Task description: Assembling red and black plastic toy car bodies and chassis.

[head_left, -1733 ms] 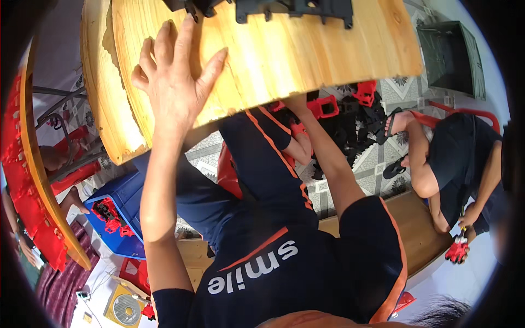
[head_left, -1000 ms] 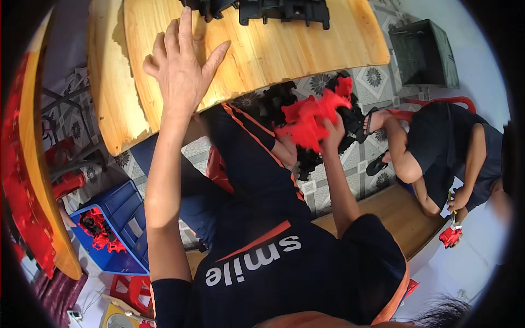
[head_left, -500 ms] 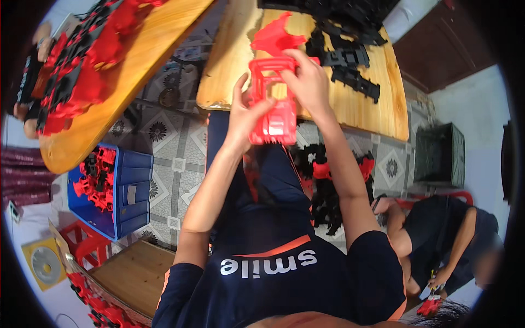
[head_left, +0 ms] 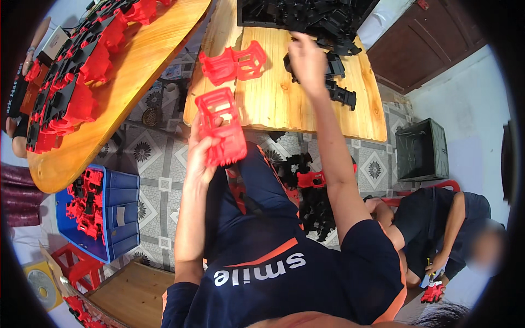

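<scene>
My left hand [head_left: 198, 154] grips a red moulded plastic frame [head_left: 231, 141] with window-like openings. It is held over the near edge of the wooden table [head_left: 268, 106], above my lap. Beyond it on the tabletop lies another red plastic part [head_left: 219, 66] of open shape. My right hand [head_left: 309, 65] is blurred, above a few black plastic parts [head_left: 342, 95] right of the red ones; its fingers cannot be made out, nor whether they touch anything.
A black tray heaped with black parts [head_left: 322, 22] stands at the table's far side. To the left, rows of red-and-black assemblies [head_left: 87, 71] cover another table. A blue crate [head_left: 123, 213] holds similar pieces. A co-worker [head_left: 437, 235] sits at right near a dark bin [head_left: 421, 150].
My right hand has let go of the red frame and moved over the black parts. My left hand, still holding the frame, has shifted left and nearer me. The view has moved slightly.
</scene>
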The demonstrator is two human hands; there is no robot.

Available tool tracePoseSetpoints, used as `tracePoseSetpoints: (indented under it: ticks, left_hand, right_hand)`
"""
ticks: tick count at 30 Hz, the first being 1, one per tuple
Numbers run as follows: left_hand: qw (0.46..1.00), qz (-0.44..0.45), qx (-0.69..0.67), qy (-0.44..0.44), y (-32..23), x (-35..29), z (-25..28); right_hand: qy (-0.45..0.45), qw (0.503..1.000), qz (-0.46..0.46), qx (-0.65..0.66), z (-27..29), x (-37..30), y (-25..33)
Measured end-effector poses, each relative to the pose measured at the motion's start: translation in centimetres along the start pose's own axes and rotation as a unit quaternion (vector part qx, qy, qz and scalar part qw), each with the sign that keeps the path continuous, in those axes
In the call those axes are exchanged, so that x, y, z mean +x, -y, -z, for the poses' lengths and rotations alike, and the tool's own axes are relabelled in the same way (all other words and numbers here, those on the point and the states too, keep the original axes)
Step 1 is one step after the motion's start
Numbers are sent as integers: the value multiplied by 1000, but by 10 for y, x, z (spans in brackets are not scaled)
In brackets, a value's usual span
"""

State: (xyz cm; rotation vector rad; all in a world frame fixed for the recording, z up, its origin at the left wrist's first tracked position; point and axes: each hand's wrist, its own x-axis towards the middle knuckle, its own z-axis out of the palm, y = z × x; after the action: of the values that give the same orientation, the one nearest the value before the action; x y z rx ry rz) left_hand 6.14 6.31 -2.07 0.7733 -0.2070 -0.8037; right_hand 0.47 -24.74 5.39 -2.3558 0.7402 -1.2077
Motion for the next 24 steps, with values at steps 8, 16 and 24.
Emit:
tracePoseSetpoints:
  ticks: [8,16,24]
  left_hand:
    - [983,22,-157,93,12,-29,-15]
    - [999,21,-29,9,14,-24,-31]
    - [996,-56,66,35,17,-22,-31]
  right_hand:
    - [125,946,-2,-300,27,-14,-76]
    - [-55,952,81,-289,70,-25,-53]
    - [165,938,290,96,100,-120,126]
